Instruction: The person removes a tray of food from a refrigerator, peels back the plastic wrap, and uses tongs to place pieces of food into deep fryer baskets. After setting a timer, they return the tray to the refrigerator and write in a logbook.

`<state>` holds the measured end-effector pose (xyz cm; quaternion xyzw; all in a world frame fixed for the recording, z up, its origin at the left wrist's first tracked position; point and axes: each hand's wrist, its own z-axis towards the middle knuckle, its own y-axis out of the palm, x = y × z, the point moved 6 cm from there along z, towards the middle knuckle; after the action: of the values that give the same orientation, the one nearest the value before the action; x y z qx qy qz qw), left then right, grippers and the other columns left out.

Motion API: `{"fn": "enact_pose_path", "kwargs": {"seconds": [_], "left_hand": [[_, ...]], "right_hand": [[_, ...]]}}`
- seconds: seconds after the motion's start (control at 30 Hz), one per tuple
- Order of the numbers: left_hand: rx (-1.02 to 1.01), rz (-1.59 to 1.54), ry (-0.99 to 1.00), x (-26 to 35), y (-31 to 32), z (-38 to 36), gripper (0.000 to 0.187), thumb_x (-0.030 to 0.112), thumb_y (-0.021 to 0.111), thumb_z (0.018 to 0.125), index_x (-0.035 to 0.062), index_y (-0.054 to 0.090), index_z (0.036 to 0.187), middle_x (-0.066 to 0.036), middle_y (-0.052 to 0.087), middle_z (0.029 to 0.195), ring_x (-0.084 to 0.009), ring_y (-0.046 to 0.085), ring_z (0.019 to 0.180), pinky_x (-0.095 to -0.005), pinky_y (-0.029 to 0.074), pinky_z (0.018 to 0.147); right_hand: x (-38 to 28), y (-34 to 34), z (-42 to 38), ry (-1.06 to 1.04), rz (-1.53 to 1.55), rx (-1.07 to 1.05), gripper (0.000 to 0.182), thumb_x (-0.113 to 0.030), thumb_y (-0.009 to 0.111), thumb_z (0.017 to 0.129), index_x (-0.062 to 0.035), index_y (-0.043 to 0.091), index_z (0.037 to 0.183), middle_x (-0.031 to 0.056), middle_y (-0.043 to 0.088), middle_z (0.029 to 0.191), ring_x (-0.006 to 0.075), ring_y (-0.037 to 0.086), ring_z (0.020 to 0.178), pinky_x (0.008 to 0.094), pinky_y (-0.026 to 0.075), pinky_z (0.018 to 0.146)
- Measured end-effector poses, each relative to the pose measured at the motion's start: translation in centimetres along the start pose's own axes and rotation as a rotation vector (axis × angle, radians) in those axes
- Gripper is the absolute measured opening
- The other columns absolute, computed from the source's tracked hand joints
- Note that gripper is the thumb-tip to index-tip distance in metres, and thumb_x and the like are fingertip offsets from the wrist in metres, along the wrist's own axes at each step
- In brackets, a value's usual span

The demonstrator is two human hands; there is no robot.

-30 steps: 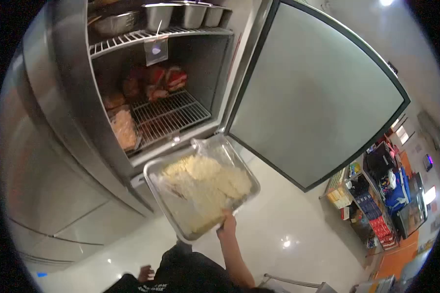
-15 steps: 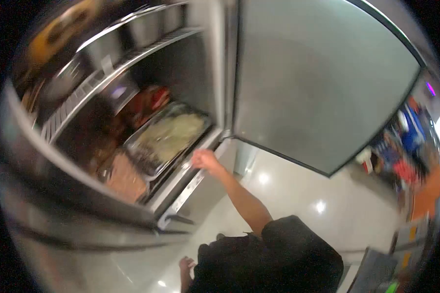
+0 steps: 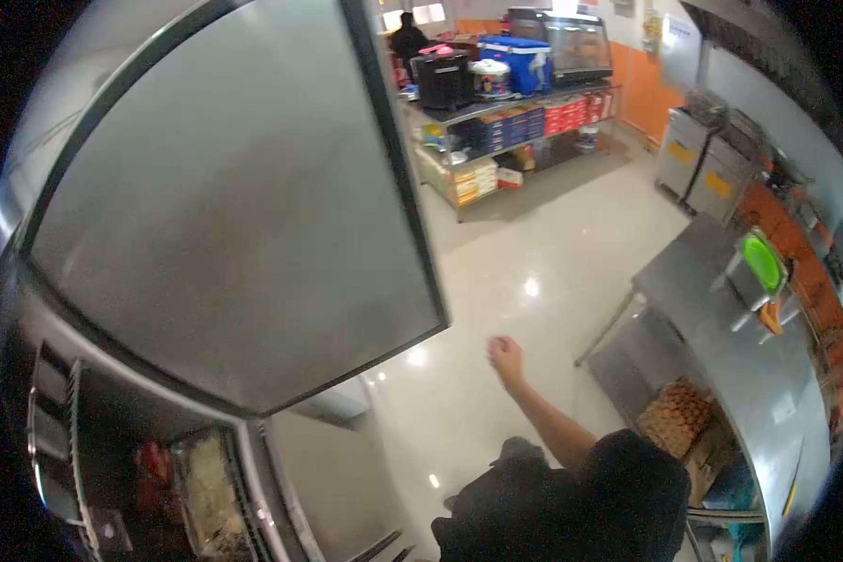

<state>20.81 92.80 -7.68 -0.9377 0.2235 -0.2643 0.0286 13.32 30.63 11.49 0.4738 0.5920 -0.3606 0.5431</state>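
Observation:
My right hand [image 3: 505,359] is held out over the pale shiny floor, to the right of the open refrigerator door [image 3: 244,206]. Its fingers look curled; whether anything small is inside them I cannot make out. It touches neither the door nor the steel table. Lower left, inside the refrigerator, lies a metal tray [image 3: 189,506] of pale yellowish food, with a red item [image 3: 155,461] beside it. My left hand is out of view.
A steel table [image 3: 721,318] stands on the right, with a green container [image 3: 761,262] on top and eggs [image 3: 676,415] underneath. Farther back are a steel rack [image 3: 459,117] with boxes, a blue cooler [image 3: 515,64] and fryers [image 3: 707,159]. A person [image 3: 408,39] stands far off.
My view has swung right. My right hand has moved away from the refrigerator's front edge near the tray to over the floor. My left hand has left the view.

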Motion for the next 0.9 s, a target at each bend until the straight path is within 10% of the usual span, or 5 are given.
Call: {"fn": "enact_pose_path", "kwargs": {"seconds": [0.2, 0.27, 0.5, 0.53, 0.9], "left_hand": [[-0.270, -0.257, 0.135, 4.2, 13.0, 4.2, 0.030, 0.035, 0.046, 0.087, 0.0105, 0.052, 0.104, -0.011, 0.058, 0.093, -0.0274, 0.055, 0.094, -0.0461, 0.049, 0.077], [-0.324, -0.456, 0.163, 4.7, 19.2, 5.0, 0.049, 0.039, 0.038, 0.089, 0.0095, 0.036, 0.128, -0.017, 0.052, 0.107, -0.0362, 0.054, 0.096, -0.0495, 0.045, 0.081], [-0.647, 0.719, 0.501, 12.1, 48.2, -8.3, 0.031, 0.024, 0.053, 0.087, 0.0021, 0.050, 0.109, -0.010, 0.062, 0.092, -0.0211, 0.062, 0.079, -0.0333, 0.051, 0.066], [-0.746, 0.446, 0.584, 11.6, 48.5, -10.1, 0.032, 0.026, 0.055, 0.085, 0.0028, 0.052, 0.108, -0.009, 0.063, 0.092, -0.0202, 0.061, 0.082, -0.0335, 0.050, 0.068], [-0.094, -0.082, 0.445, 1.8, 22.7, -6.9, 0.035, 0.026, 0.050, 0.085, -0.0010, 0.048, 0.108, -0.016, 0.058, 0.097, -0.0336, 0.059, 0.088, -0.0429, 0.053, 0.070]], "right_hand": [[-21.7, 15.3, 7.5, -0.421, 0.203, -0.499, 0.056, -0.044, 0.033, 0.093, 0.0013, 0.043, 0.124, 0.0149, 0.055, 0.115, 0.0226, 0.048, 0.110, 0.0352, 0.032, 0.098], [-23.2, 13.9, 4.1, 0.002, 0.298, -0.827, 0.062, -0.051, 0.032, 0.092, 0.0036, 0.051, 0.115, 0.0114, 0.057, 0.105, 0.0187, 0.048, 0.103, 0.0310, 0.034, 0.092], [-12.4, 10.9, -5.0, -0.221, 0.035, -1.319, 0.038, -0.037, 0.036, 0.094, -0.0066, 0.057, 0.101, 0.0016, 0.057, 0.095, 0.0146, 0.050, 0.088, 0.0323, 0.041, 0.081], [-7.9, 11.6, -8.1, 0.247, 0.159, -1.374, 0.033, -0.034, 0.039, 0.093, -0.0071, 0.057, 0.100, -0.0002, 0.055, 0.092, 0.0131, 0.049, 0.089, 0.0309, 0.041, 0.081], [-4.1, 11.8, -36.1, -0.429, 0.024, -1.751, 0.041, -0.037, 0.049, 0.088, 0.0014, 0.052, 0.103, 0.0123, 0.058, 0.091, 0.0224, 0.054, 0.083, 0.0332, 0.043, 0.077]]}}
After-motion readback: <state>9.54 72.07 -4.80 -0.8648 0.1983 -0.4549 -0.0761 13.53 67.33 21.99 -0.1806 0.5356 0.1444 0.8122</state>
